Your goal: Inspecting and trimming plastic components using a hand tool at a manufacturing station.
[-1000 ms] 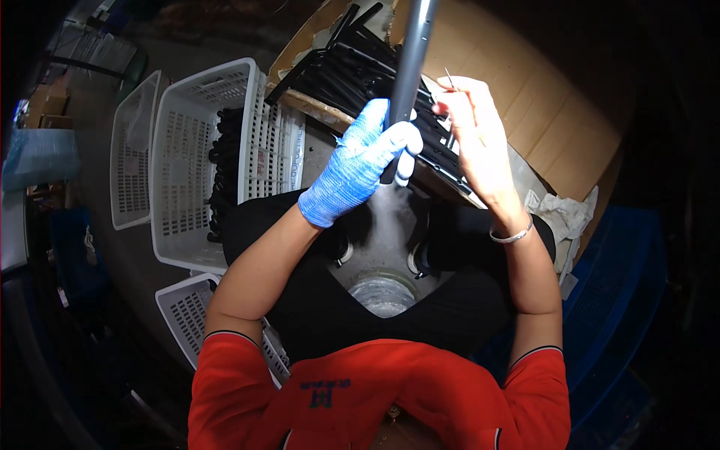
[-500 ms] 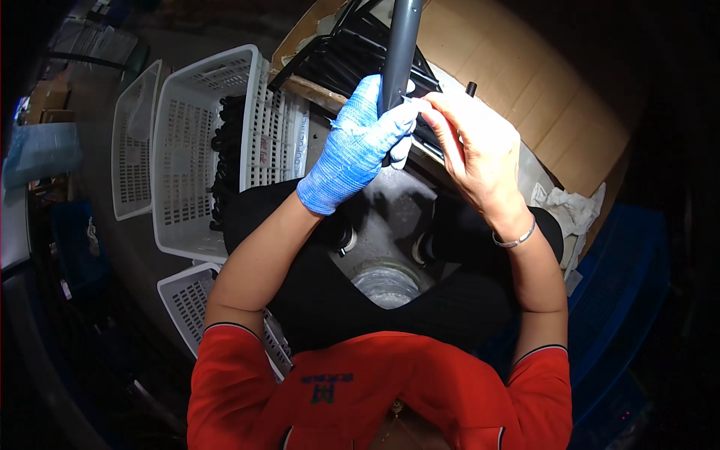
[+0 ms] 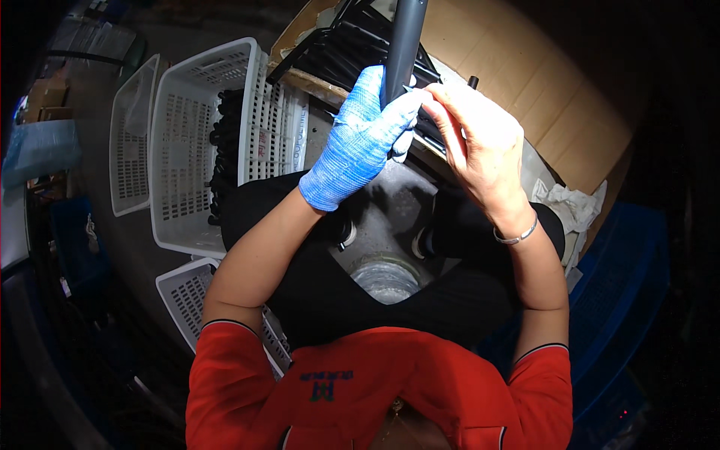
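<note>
Head view: left of the lap, a white basket holds dark parts. The gloved left hand now closes its grip higher around the upright grey tube; the bare right hand has moved in, fingertips pinching at the tube beside the glove.

tube: matt grey, smooth | glove: blue knit cloth | basket: white perforated plastic | box: matt cardboard

Looks like a workshop or small factory floor: white perforated crates of black parts left of a cardboard box, blue crate right, bare concrete floor.
</note>
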The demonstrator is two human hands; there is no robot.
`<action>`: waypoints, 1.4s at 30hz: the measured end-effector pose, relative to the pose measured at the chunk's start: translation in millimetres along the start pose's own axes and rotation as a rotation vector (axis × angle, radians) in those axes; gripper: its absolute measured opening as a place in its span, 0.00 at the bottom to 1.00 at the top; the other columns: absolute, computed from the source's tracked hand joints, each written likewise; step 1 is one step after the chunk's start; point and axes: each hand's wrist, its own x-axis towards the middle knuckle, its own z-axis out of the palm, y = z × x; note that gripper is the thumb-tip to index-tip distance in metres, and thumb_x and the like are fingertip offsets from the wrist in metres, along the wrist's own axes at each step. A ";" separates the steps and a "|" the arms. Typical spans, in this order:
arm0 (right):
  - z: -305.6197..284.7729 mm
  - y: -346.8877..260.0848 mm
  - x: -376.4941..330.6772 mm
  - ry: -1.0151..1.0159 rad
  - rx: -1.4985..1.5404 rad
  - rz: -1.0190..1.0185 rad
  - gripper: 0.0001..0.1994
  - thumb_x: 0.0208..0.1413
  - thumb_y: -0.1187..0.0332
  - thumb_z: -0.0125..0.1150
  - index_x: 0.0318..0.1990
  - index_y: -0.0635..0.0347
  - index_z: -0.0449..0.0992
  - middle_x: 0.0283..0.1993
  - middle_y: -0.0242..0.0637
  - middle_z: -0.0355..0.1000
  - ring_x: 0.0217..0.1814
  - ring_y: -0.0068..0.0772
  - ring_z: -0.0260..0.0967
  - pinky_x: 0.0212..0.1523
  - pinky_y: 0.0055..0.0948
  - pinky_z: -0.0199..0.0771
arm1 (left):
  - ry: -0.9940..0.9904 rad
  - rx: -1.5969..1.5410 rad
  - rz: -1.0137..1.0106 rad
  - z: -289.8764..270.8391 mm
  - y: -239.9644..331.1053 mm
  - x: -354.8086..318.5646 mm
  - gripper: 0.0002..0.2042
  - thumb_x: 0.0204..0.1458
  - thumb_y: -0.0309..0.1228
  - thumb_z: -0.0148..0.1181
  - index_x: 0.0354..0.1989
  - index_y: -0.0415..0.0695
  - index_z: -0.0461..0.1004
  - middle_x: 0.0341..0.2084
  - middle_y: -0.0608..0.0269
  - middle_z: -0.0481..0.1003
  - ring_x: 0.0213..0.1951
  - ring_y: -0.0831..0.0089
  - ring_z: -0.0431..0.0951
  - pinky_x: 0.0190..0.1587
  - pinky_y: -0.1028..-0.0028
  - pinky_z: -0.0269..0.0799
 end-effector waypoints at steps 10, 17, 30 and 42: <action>5.8 0.6 -1.8 0.027 0.002 -0.015 0.10 0.48 0.71 0.66 0.39 0.61 0.78 0.34 0.41 0.77 0.31 0.35 0.76 0.33 0.24 0.75 | -0.009 -0.078 -0.019 1.2 -1.5 -2.7 0.09 0.57 0.32 0.55 0.41 0.47 0.62 0.21 0.70 0.65 0.17 0.88 0.64 0.16 0.86 0.59; 5.4 -0.9 -1.8 0.028 -0.006 -0.021 0.09 0.49 0.72 0.65 0.39 0.61 0.78 0.33 0.41 0.77 0.29 0.34 0.76 0.31 0.24 0.74 | -0.011 -0.093 -0.016 -0.3 -4.2 -2.7 0.09 0.57 0.32 0.54 0.42 0.46 0.62 0.20 0.69 0.65 0.17 0.87 0.65 0.16 0.85 0.60; 4.5 -5.6 -1.8 0.026 0.075 0.047 0.09 0.50 0.70 0.64 0.39 0.60 0.79 0.27 0.39 0.75 0.21 0.29 0.69 0.24 0.22 0.68 | -0.012 -0.124 -0.017 0.3 -3.7 -3.2 0.09 0.58 0.31 0.53 0.43 0.46 0.62 0.21 0.69 0.66 0.17 0.86 0.66 0.16 0.85 0.61; 6.0 -6.6 -4.8 0.032 -0.044 0.016 0.10 0.49 0.71 0.65 0.40 0.60 0.78 0.31 0.42 0.77 0.28 0.35 0.75 0.30 0.25 0.74 | -0.039 -0.136 -0.037 -1.4 -5.5 -3.4 0.09 0.58 0.32 0.53 0.42 0.46 0.61 0.21 0.69 0.65 0.16 0.87 0.65 0.16 0.85 0.61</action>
